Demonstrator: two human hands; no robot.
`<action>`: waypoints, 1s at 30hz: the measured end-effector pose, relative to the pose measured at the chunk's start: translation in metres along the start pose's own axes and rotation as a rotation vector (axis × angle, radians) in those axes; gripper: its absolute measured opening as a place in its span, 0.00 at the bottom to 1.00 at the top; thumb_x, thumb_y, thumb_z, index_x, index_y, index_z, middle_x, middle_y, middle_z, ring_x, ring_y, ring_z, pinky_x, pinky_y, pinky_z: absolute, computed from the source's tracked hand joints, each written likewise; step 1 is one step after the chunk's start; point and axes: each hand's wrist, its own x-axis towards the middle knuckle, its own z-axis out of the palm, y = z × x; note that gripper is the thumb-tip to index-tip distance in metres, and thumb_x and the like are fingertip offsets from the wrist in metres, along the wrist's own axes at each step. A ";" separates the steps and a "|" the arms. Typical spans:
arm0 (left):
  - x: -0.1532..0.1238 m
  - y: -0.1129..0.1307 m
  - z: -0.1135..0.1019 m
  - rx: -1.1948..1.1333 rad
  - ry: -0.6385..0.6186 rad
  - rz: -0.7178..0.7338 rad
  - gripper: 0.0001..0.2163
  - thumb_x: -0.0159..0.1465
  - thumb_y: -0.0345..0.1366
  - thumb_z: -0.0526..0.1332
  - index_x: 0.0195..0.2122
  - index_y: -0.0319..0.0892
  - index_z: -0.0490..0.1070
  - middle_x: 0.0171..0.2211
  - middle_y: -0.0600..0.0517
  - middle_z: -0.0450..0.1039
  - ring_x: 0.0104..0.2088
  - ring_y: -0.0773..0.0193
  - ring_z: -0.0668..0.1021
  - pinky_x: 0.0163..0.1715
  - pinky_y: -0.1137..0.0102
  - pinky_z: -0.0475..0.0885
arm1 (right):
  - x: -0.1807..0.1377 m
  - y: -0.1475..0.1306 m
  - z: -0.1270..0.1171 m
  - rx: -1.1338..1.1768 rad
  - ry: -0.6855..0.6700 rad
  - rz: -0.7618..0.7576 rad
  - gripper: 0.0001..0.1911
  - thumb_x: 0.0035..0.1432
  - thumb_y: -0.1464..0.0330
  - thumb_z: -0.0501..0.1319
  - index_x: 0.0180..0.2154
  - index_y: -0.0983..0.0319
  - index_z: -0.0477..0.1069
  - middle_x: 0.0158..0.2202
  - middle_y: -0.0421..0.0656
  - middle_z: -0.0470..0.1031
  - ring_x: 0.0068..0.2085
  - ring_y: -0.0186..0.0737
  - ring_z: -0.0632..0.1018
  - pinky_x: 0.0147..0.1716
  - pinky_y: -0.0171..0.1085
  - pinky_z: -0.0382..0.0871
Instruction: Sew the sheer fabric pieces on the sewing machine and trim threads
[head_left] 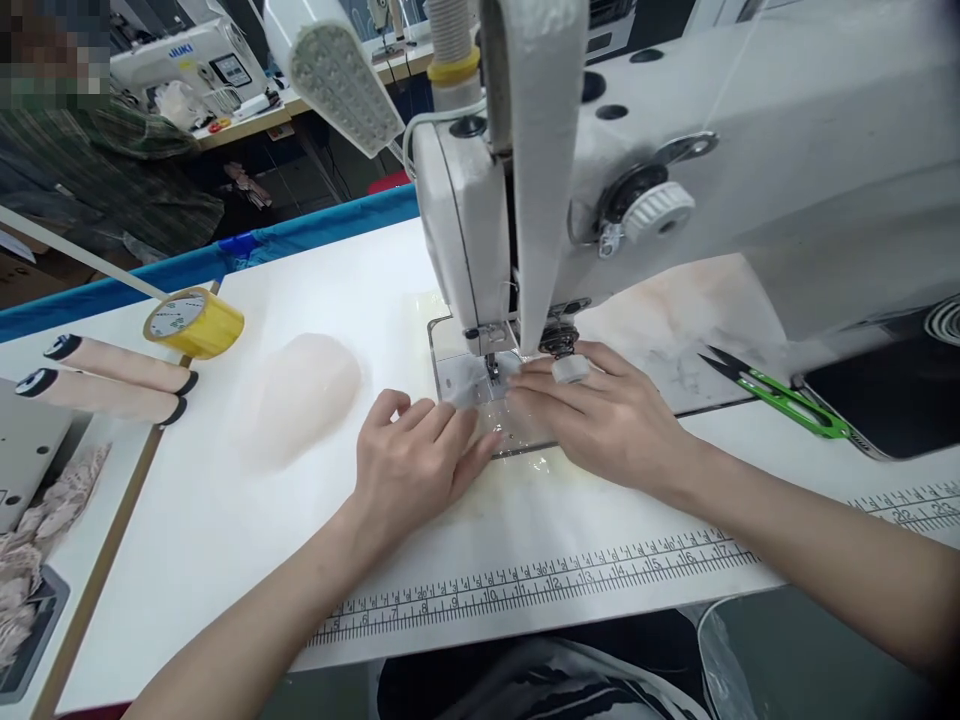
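My left hand (416, 450) rests on the sewing machine's bed just left of the presser foot (492, 368), its fingers curled inward and the thumb pointing right. Close on the other side, my right hand (607, 415) has its fingers pressed together, tips beside the foot. What the fingertips hold is hidden or too sheer to make out. Around the foot lies the metal needle plate (450, 370), partly covered by my hands. A sheer pale pink fabric piece (307, 395) lies flat to the left. More sheer fabric (682, 320) is spread under the machine arm (750, 170).
Green thread snips (795, 400) lie at right beside a black device (892, 380). At left are yellow tape (195, 322) and two thread spools (112, 380). A printed ruler (525, 590) runs along the front edge. Another person's sleeve (112, 160) shows behind.
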 end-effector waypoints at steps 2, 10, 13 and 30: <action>0.002 -0.003 0.002 -0.027 -0.006 0.039 0.06 0.66 0.30 0.58 0.41 0.40 0.74 0.32 0.52 0.79 0.34 0.62 0.80 0.43 0.61 0.68 | 0.001 -0.007 -0.001 0.084 0.014 -0.007 0.14 0.62 0.81 0.54 0.41 0.63 0.76 0.43 0.43 0.81 0.42 0.37 0.79 0.46 0.39 0.70; 0.003 -0.014 0.016 -0.211 -0.186 0.010 0.16 0.66 0.25 0.52 0.51 0.41 0.73 0.43 0.48 0.78 0.41 0.60 0.79 0.57 0.55 0.65 | -0.005 -0.015 0.008 0.088 -0.212 0.099 0.13 0.61 0.80 0.53 0.40 0.65 0.75 0.43 0.47 0.79 0.38 0.42 0.76 0.36 0.39 0.70; 0.002 -0.010 0.017 -0.199 -0.195 0.027 0.14 0.67 0.30 0.55 0.51 0.40 0.74 0.44 0.46 0.77 0.43 0.57 0.79 0.55 0.54 0.67 | -0.006 -0.012 0.010 0.030 -0.222 0.141 0.10 0.60 0.78 0.55 0.39 0.66 0.74 0.46 0.49 0.79 0.37 0.43 0.75 0.37 0.40 0.68; 0.001 0.007 0.017 -0.076 -0.160 0.046 0.18 0.70 0.41 0.56 0.55 0.35 0.71 0.54 0.39 0.74 0.55 0.52 0.76 0.64 0.47 0.59 | -0.003 -0.003 0.010 -0.068 -0.247 0.128 0.15 0.67 0.68 0.55 0.49 0.70 0.73 0.48 0.55 0.78 0.51 0.47 0.76 0.54 0.44 0.63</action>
